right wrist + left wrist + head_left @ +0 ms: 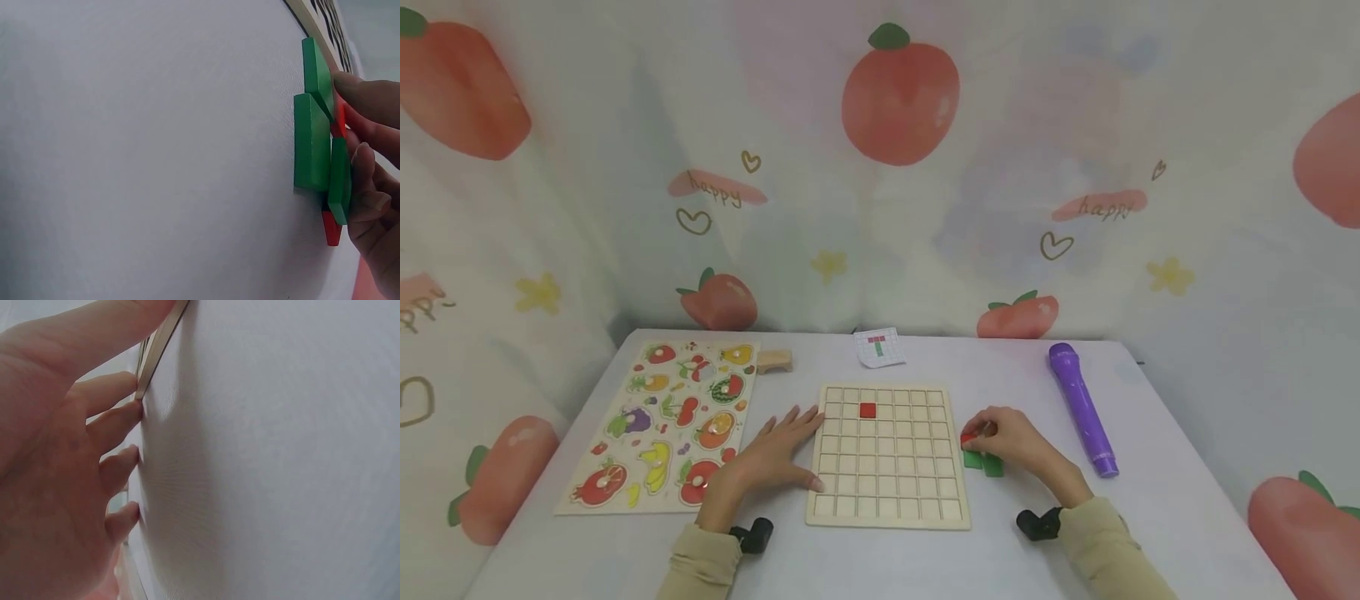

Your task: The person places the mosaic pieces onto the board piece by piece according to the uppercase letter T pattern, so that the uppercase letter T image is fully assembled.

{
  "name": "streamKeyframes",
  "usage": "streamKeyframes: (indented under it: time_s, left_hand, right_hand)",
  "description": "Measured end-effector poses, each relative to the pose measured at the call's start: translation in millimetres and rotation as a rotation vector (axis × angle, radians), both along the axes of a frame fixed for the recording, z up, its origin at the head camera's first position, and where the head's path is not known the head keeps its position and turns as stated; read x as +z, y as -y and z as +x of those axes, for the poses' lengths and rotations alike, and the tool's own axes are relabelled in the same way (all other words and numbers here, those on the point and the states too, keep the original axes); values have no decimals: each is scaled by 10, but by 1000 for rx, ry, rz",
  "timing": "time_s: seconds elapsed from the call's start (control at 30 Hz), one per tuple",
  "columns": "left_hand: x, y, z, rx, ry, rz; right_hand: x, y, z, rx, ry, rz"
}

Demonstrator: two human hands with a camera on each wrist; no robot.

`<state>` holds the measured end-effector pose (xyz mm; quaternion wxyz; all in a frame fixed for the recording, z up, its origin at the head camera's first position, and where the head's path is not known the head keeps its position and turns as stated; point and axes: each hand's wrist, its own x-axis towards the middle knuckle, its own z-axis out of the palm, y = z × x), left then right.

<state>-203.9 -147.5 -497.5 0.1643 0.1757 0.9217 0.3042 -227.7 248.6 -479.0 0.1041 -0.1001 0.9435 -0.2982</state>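
Note:
A square wooden grid board lies between the hands, with one red square tile in a cell of its second row from the far side. My left hand rests spread along the board's left edge, thumb at the near corner and fingertips on the tabletop and edge. Just right of the board, my right hand pinches a red tile between thumb and fingers. Green tiles lie close by the fingertips, one leaning near the curled fingers. A second red tile shows partly behind them.
On the left lies a fruit knob puzzle with a small wooden piece at its far right corner. A paper card with a red and green T pattern sits behind the board. A purple toy microphone lies at right.

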Motion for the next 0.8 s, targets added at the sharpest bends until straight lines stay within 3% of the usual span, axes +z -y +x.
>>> streamKeyframes:
  time_s: [0.3,0.6,0.8]
  left_hand:
    - [20,-17,1,3,-1,-18]
    - [21,-18,17,8,3,-12]
    - [54,-16,25,4,4,7]
  right_hand:
    - [-2,2,15,-11,43,-52]
    - [-14,-33,-3,42,7,-112]
    - [5,26,-30,10,43,-181]
